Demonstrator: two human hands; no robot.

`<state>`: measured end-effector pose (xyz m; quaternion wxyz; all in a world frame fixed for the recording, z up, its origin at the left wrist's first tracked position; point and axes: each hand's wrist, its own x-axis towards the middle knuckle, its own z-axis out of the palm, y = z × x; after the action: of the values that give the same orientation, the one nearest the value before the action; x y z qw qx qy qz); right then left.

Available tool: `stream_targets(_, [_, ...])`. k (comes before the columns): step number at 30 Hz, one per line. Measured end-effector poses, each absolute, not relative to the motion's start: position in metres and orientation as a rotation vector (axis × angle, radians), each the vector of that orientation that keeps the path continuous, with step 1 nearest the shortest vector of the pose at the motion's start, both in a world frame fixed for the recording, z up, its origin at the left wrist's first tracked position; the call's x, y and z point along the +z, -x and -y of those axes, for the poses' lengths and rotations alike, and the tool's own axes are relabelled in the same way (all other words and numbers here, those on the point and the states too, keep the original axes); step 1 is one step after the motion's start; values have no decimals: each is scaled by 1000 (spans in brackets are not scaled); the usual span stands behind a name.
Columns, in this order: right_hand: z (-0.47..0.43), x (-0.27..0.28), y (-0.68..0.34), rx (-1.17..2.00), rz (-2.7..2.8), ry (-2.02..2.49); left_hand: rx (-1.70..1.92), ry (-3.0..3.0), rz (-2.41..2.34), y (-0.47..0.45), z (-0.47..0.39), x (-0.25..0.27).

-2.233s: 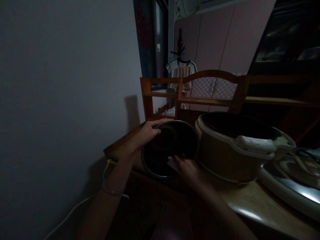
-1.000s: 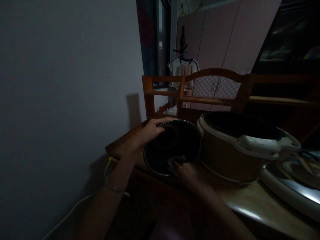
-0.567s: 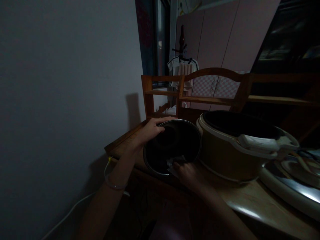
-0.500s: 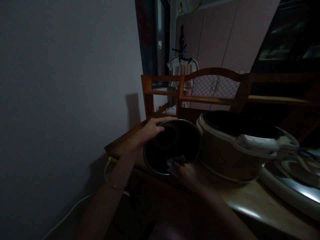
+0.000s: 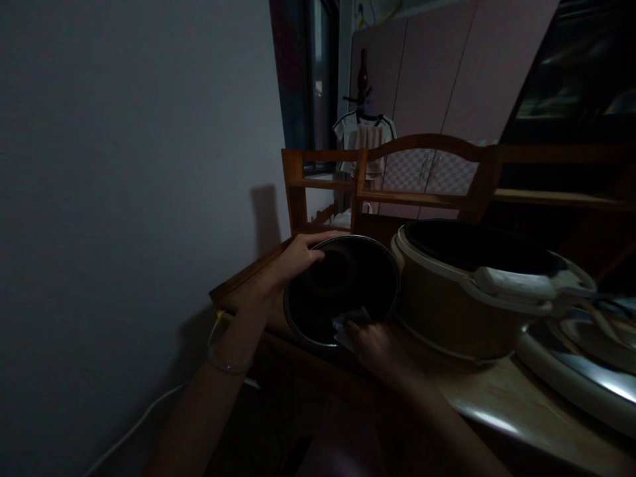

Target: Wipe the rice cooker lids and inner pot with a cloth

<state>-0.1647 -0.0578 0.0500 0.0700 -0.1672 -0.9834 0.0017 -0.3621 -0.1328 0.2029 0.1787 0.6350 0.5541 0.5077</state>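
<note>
A dark round inner pot (image 5: pixel 342 278) with a thin shiny rim is tilted with its mouth toward me at the table's edge. My left hand (image 5: pixel 301 255) grips its upper left rim, thumb inside and fingers stretched along the outside. Low on the rim, my right hand (image 5: pixel 372 341) is closed on a pale crumpled cloth or tissue (image 5: pixel 350 321), which lies against the pot's inner wall and over the edge. Dim light hides the pot's bottom and the right fingertips.
Right of the pot stands a wide cooker body (image 5: pixel 447 311) with a white handle. A shiny cooker lid (image 5: pixel 586 371) lies farther right on the wooden table (image 5: pixel 501 404). Behind rises a wooden shelf frame (image 5: pixel 422 199); a white wall (image 5: pixel 149 165) borders the left. A white cable (image 5: pixel 149 414) hangs below.
Almost nothing differs. My left hand and the pot's rim have shifted very slightly; my right hand stays at the lower rim with the cloth or tissue.
</note>
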Motion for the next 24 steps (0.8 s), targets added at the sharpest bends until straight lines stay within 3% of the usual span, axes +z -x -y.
stream_targets(13, [68, 43, 178, -6, 2997, 588, 1499, -1767, -1534, 366, 131, 202])
stream_targets(24, [111, 46, 183, 247, 2715, 760, 1525, -1738, -1599, 372, 126, 200])
